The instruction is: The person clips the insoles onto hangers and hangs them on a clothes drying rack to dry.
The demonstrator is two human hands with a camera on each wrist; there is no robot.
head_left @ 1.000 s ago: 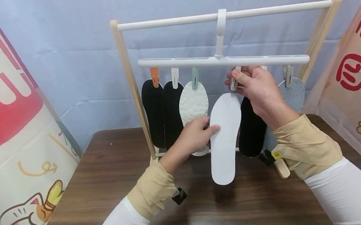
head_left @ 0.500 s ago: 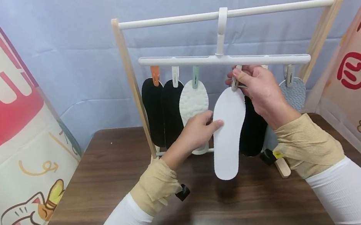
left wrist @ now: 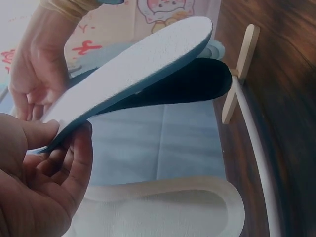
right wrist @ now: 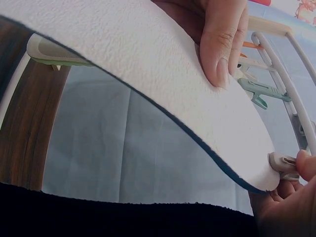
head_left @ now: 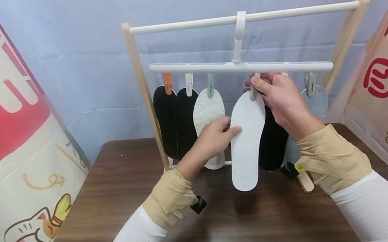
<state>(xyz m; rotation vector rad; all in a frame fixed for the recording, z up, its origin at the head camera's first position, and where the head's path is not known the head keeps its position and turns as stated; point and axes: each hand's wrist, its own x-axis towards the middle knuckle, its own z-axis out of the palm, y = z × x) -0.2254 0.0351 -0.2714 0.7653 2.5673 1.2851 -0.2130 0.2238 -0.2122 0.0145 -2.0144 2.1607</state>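
Observation:
A white insole hangs tilted in the head view, its left edge pinched between the thumb and fingers of my left hand. My right hand pinches a greyish clip under the white hanger bar. In the right wrist view, that clip sits over the insole's top tip, and the insole's thin edge looks blue. Just behind is a black insole, partly covered by the white one and my right hand. To the left, a white bumpy insole hangs from a pale green clip.
Two black insoles hang at the left from orange and white clips. A blue-grey insole hangs at the right end. The hanger hooks over the top rail of a wooden-sided rack on a brown table. Printed cloths flank both sides.
My left hand has moved the white insole up and to the right, so its top now meets the clip. The right hand has stayed at the clip.

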